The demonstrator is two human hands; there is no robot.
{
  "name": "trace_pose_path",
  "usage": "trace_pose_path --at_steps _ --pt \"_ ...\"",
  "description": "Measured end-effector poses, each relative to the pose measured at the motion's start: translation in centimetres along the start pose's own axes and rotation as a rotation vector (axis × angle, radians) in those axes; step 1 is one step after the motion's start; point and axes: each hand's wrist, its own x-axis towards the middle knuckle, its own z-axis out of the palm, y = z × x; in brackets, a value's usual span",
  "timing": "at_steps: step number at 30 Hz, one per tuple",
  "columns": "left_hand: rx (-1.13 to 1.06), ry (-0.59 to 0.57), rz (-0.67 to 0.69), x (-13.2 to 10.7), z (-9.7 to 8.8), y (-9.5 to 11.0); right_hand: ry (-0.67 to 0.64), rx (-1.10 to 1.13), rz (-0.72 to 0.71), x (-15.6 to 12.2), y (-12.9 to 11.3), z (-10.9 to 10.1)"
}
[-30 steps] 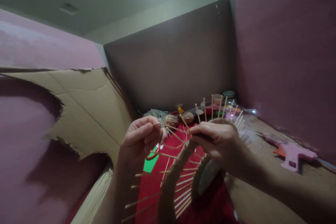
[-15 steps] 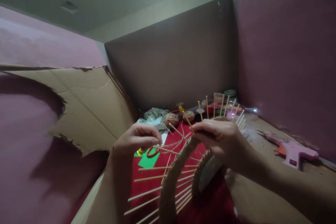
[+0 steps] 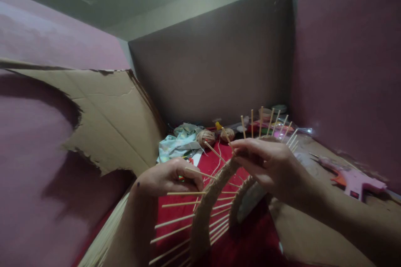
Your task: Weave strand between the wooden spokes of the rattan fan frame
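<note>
Two hands are closed on a twine-wrapped ring frame bristling with thin wooden skewers: a skewer is pinched under the left hand, the thin jute strand beneath the right hand. Too hard a tug risks snapping a skewer.

You have a tan twine-wrapped ring with pale wooden sticks over a red cloth, beside a pink glue gun.
</note>
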Motion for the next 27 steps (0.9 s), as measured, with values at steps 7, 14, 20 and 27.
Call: trace_pose_path --at_steps 7,14,20,27 --pt "0.07 0.007 -0.019 0.4 1.2 0.9 0.026 -0.098 -0.07 -0.4 -0.3 0.4" --pt "0.028 -0.014 0.034 0.8 1.3 1.4 0.193 -0.274 -0.275 -2.2 -1.6 0.4" --pt "-0.019 -0.008 0.044 0.7 1.3 0.9 0.054 -0.285 -0.475 -3.0 -2.0 1.5" --pt "-0.095 0.032 0.018 -0.6 0.5 0.5 0.005 -0.196 -0.431 -2.7 -1.6 2.6"
